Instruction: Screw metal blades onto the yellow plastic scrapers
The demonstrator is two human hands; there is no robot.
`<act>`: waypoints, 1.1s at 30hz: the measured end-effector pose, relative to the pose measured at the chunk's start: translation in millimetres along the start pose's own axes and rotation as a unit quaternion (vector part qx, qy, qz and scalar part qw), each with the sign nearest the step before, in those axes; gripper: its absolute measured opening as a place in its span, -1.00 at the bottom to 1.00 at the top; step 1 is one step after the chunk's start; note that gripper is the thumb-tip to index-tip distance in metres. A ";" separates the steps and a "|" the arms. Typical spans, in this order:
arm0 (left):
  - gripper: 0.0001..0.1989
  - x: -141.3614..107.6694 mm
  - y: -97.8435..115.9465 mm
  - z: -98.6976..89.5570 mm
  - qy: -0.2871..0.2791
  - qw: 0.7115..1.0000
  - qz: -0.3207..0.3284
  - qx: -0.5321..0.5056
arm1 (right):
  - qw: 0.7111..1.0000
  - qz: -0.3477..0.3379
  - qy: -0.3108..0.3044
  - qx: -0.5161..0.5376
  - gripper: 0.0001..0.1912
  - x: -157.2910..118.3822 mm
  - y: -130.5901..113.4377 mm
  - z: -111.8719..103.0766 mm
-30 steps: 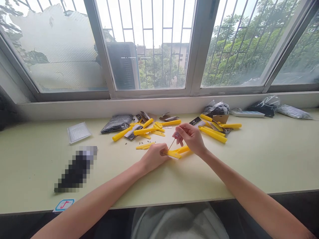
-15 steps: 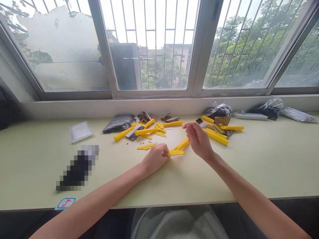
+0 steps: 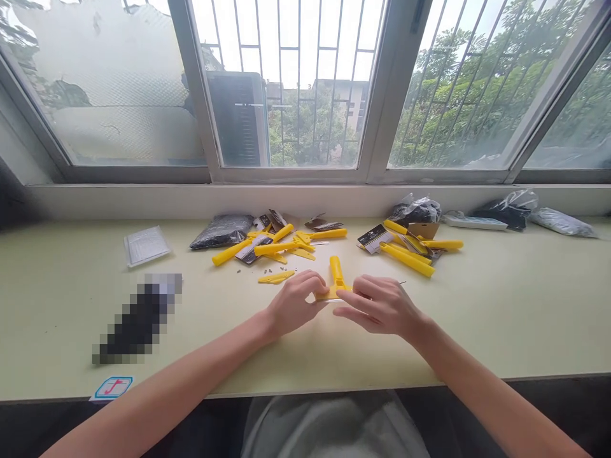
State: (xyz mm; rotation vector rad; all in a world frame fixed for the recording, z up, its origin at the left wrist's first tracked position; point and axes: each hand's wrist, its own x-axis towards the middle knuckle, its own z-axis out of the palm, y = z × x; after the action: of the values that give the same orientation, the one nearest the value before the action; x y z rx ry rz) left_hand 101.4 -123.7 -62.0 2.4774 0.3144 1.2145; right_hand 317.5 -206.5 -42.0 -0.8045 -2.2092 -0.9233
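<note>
Pinching a yellow scraper point(image 3: 337, 270) by its head

Left hand point(image 3: 296, 301) has its thumb and fingers clamped on the left end of the yellow scraper's head; the scraper is between the two hands, over the pale green tabletop point(image 3: 501, 312), handle pointing away from the person, a pale strip along the head's near edge; right hand point(image 3: 379, 304) comes to the scraper from the right, index finger stretched to the head, other fingers partly curled; a thin dark rod point(image 3: 403, 282) shows past that hand, and whether the hand is closed on it I cannot tell.

Left of the scraper lies a flat yellow plastic piece point(image 3: 275, 278), with tiny metal bits point(image 3: 268, 271) just beside it; behind and left of the scraper, yellow tools point(image 3: 274, 249) lie jumbled with packaging cards point(image 3: 249, 252), near a black plastic-wrapped package point(image 3: 222, 231); behind and right of the scraper, yellow handles point(image 3: 407, 259) lie in a heap, a black-and-white card point(image 3: 373, 238) at their left.
</note>
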 end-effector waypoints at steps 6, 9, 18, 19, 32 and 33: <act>-0.71 1.5 7.2 2.1 0.016 0.997 -0.060 -0.054 | 0.999 -0.009 0.017 -0.048 -0.93 -3.5 -6.6 0.7; -0.69 2.0 10.2 3.2 0.020 0.993 -0.080 -0.081 | 0.998 -0.027 0.009 -0.056 -0.77 -9.9 -6.4 3.1; -0.71 5.9 16.0 -1.7 0.038 0.990 -0.093 -0.102 | 0.998 -0.026 0.038 -0.051 -0.57 -9.8 -6.4 3.0; -0.71 6.1 16.2 -2.4 0.041 0.990 -0.090 -0.104 | 0.997 -0.032 0.042 -0.053 -0.56 -8.5 -6.2 2.6; -0.66 7.2 18.5 -5.7 0.041 0.988 -0.083 -0.127 | 0.997 -0.049 0.051 -0.022 -0.66 -7.3 -8.1 0.5; -0.64 7.5 19.2 -5.1 0.045 0.985 -0.088 -0.140 | 0.997 -0.043 0.061 -0.032 -0.66 -5.3 -8.4 0.1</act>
State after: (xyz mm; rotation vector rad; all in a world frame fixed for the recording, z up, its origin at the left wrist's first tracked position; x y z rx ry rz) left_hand 102.7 -137.4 -45.8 2.1132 0.3531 1.2086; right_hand 314.8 -212.8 -49.2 -0.6672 -2.1307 -1.0616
